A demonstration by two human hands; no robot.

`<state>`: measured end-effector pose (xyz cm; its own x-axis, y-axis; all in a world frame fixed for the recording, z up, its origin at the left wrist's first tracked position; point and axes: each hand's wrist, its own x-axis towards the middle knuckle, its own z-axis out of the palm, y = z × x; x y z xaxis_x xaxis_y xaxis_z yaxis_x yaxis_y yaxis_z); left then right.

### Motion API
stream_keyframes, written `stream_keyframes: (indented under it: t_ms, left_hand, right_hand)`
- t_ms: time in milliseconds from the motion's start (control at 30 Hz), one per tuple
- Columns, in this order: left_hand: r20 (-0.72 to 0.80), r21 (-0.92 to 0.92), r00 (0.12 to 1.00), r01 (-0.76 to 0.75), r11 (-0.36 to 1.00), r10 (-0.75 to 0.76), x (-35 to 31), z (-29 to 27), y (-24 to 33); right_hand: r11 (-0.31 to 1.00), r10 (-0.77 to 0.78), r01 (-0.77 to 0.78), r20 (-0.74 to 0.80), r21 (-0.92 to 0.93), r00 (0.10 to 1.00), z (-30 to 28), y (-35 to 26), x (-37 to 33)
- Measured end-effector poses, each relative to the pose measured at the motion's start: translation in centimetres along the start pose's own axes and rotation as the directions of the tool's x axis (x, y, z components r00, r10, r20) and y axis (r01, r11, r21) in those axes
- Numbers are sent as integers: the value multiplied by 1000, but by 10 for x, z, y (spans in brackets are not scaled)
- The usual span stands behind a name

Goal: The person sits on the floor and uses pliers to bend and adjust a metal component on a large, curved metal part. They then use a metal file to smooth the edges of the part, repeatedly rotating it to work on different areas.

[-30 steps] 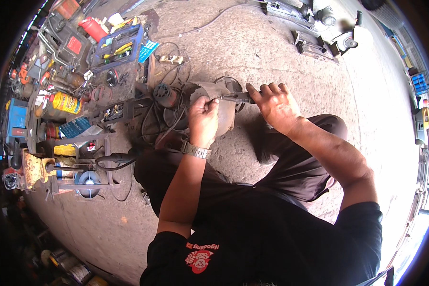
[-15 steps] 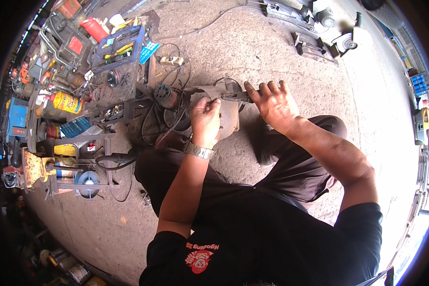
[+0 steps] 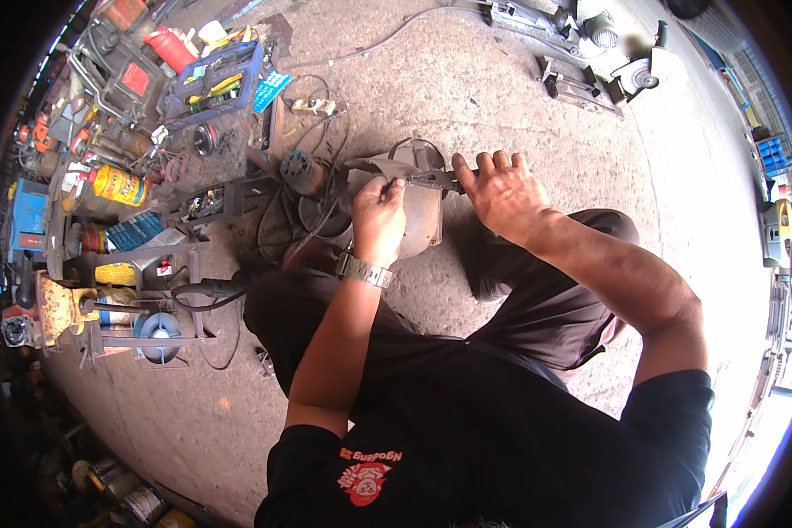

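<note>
In front of my knees sits a worn, rounded grey-brown metal body (image 3: 424, 218) with a round, hoop-like rim behind it. A thin, ragged metal sheet (image 3: 380, 167) lies against its top. My left hand (image 3: 379, 220), wearing a metal watch, is closed with thumb and fingers pinching the sheet's near edge. My right hand (image 3: 506, 194) is wrapped round the handles of dark pliers (image 3: 438, 180), its knuckles up. The pliers' jaws point left and meet the sheet close to my left fingertips. Whether they bite on it I cannot tell.
A dark cylindrical motor-like tool (image 3: 302, 172) and looping cables stand just left of the work. Further left are a blue toolbox tray (image 3: 216, 84), a yellow can (image 3: 119, 186) and a metal frame (image 3: 154, 343). A cut-off saw (image 3: 635, 79) stands at the far right.
My right elbow has swung slightly outward and down, while the right hand has shifted a little with the pliers. The left hand keeps its pinch on the sheet.
</note>
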<state>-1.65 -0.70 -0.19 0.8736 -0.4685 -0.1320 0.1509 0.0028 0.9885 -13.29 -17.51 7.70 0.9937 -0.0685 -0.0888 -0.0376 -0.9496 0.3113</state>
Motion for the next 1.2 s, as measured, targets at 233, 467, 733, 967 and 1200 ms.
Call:
stream_keyframes:
  t_ms: [233,467,733,967,1200]
  left_hand:
    - [21,80,994,-108,991,107,5,2,-16]
    - [102,301,953,-303,904,285,-3,0,-20]
    - [299,203,854,-494,846,427,-5,-8,-7]
    - [249,187,897,-415,891,365,2,-9,-34]
    - [176,-172,976,-98,980,129,9,-5,-30]
  right_hand:
    - [996,-5,-7,138,84,990,1,2,4]
    - [852,-11,-272,534,448,845,-32,6,1]
    - [-231,-408,-828,722,511,559,-20,0,-31]
    - [-325,-390,-759,652,564,651,6,-9,-37]
    - [-630,85,-458,641,627,763,51,-40,-56]
